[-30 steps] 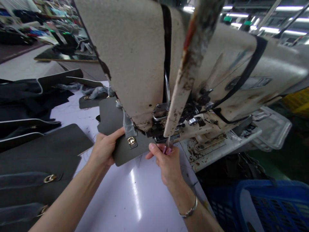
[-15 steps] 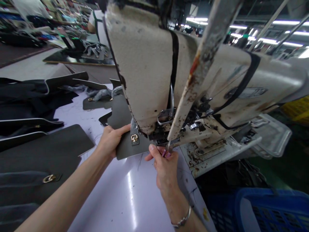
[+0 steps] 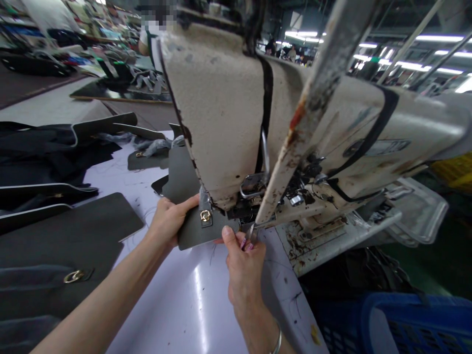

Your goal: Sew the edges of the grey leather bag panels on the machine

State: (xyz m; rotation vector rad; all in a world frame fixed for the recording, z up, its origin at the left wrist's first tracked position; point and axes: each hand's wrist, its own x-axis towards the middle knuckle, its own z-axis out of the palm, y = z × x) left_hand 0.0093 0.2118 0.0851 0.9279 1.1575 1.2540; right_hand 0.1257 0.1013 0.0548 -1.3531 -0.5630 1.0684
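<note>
My left hand [image 3: 167, 220] grips the left edge of a dark grey leather-like panel [image 3: 193, 234], thumb on top and fingers underneath. On the panel, a short strap carries a gold buckle [image 3: 205, 216], close to the sewing machine head [image 3: 217, 108]. The panel's far right part is hidden beneath the machine. My right hand [image 3: 245, 270] is closed around small scissors [image 3: 251, 232] with pinkish handles, their metal blades pointing up beside the machine's needle area. Its thumb and forefinger are at the panel's near right corner.
A rusty slanted bar [image 3: 285, 152] crosses in front of the machine. More grey panels [image 3: 99, 221] with gold hardware lie left on the white tabletop [image 3: 177, 300]. A clear plastic tray [image 3: 424, 211] is at right, a blue basket [image 3: 372, 309] below. A person [image 3: 149, 42] is behind.
My right hand has shifted slightly left and down with the scissors, its thumb now nearer the panel's corner. My left hand stays on the panel. The view has moved slightly.
</note>
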